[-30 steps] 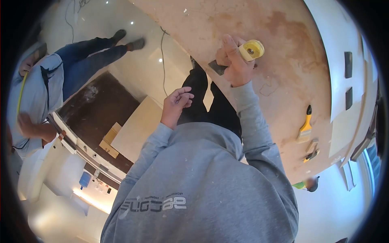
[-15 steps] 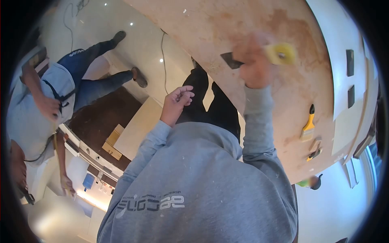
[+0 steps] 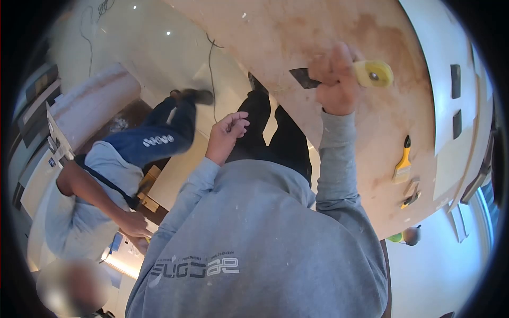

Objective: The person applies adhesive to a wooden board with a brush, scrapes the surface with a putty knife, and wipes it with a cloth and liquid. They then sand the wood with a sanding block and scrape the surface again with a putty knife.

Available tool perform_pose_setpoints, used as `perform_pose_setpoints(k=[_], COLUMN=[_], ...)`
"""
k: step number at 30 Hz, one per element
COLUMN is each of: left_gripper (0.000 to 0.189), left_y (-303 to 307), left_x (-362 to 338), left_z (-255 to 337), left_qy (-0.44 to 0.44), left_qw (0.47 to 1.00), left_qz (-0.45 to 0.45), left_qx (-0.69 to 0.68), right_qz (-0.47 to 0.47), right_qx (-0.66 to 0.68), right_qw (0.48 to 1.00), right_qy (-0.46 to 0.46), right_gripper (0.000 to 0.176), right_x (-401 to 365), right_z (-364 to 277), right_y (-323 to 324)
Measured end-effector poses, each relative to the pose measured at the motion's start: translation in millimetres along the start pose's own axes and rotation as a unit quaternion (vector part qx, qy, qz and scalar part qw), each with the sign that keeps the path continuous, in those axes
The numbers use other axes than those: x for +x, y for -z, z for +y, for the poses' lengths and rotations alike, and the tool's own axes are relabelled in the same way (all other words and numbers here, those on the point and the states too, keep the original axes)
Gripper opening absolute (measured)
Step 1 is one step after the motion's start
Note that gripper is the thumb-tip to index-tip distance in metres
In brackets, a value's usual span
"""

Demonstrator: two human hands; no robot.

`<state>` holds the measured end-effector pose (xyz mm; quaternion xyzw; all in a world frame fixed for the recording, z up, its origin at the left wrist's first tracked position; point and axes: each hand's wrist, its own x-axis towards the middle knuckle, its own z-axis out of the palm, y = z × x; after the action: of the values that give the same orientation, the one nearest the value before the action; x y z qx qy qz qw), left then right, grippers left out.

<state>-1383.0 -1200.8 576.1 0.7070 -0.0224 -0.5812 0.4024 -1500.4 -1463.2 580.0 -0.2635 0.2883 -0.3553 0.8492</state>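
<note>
Grasping the scraper (image 3: 365, 72) in the right hand (image 3: 335, 82), in a clenched grip, over the table (image 3: 371, 124) — between one and two o'clock in the view. Cannot tell a touching blade (image 3: 302, 78) from one held just above the surface. Could skid and gouge, likely through a leading corner or uneven pressure; could twist in the grip if pushed at an angle; could knock the brush (image 3: 403, 168) on a wide swing toward five o'clock. Looks flat and dark at the blade, aimed at nine o'clock from the hand; looks yellow and rounded at the handle (image 3: 384, 72), sticking out toward three o'clock, with a hole at its end. Holding nothing visible in the left hand (image 3: 227, 135), loosely curled near the dark trousers (image 3: 289, 146), between ten and eleven o'clock. See the brush at three o'clock on the table, bristles toward six, with a small yellow-and-black tool (image 3: 409, 200) near it. See also a cable (image 3: 211, 74) on the floor (image 3: 159, 53) at eleven, and a person (image 3: 119, 164) at nine — well apart.
</note>
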Motion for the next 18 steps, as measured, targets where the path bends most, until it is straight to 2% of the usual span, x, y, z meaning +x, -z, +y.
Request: perform_pose_setpoints(k=[3, 6, 8, 9, 11, 14, 16, 18], left_gripper=[0.034, 0.034, 0.034, 0.034, 0.034, 0.034, 0.034, 0.034], left_y=[-0.3, 1.1, -3.1, -2.8, -5.5, -8.6, -8.0, -7.3], left_x=[-4.5, -2.8, 6.5, 4.5, -3.7, -0.3, 1.5, 5.8], left_z=[0.1, -1.7, 4.5, 5.0, 3.4, 5.2, 5.7, 8.1], left_qy=[0.007, -0.012, -0.028, -0.030, -0.012, 0.000, -0.015, -0.024], left_qw=[1.000, 1.000, 1.000, 1.000, 1.000, 1.000, 1.000, 1.000], left_qz=[0.001, -0.012, -0.008, -0.003, 0.008, 0.014, 0.006, 0.010], left_qx=[0.014, -0.005, -0.006, -0.005, 0.002, 0.013, 0.017, 0.013], right_qz=[-0.009, 0.012, 0.007, -0.026, 0.004, -0.043, -0.010, -0.034], right_qx=[-0.081, -0.244, -0.022, -0.022, -0.030, -0.215, -0.231, -0.028], right_qw=[0.996, 0.966, 0.999, 0.998, 0.999, 0.975, 0.965, 0.999], right_qy=[-0.035, 0.083, 0.035, 0.044, 0.013, -0.028, 0.120, 0.002], right_gripper=[0.016, 0.017, 0.014, 0.013, 0.013, 0.031, 0.016, 0.017], right_x=[-8.7, -14.3, -1.7, 4.2, -7.5, -11.5, -9.7, -3.6], right_z=[6.7, -0.1, 3.5, 4.4, 17.8, 4.0, -14.6, -33.9], right_y=[0.4, -17.5, 16.2, 17.5, 9.1, -10.0, -9.5, -3.3])
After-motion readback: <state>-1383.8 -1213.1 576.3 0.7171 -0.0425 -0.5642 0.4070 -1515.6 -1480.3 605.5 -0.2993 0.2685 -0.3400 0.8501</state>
